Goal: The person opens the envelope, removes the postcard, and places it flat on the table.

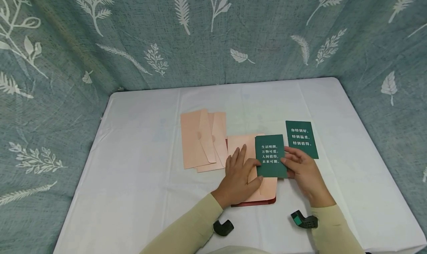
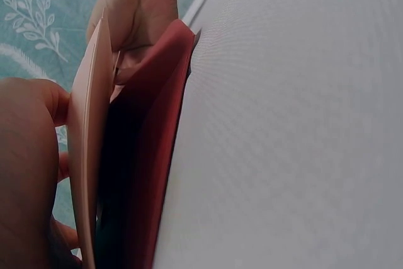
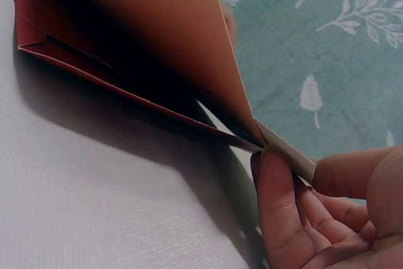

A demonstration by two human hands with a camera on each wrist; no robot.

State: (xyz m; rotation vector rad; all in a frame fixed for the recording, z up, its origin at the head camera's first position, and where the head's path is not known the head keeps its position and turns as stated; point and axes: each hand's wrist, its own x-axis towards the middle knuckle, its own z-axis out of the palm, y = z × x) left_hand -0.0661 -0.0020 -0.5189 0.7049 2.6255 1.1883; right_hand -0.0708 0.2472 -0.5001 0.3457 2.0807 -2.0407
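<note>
My right hand pinches a dark green card with white writing at its right edge, thumb on top and fingers beneath. Under the card lies a pale pink envelope, and my left hand rests on it with fingers spread, index fingertip and thumb tip by the card's left edge. Below that envelope is a red envelope, mostly covered. In the right wrist view, the pink envelope stands tilted above the red one, leaving a dark gap between them.
A second green card lies on the table just beyond my right hand. Two pink envelopes overlap to the left of my hands. White cloth covers the table, and a leaf-patterned curtain hangs around its back and sides.
</note>
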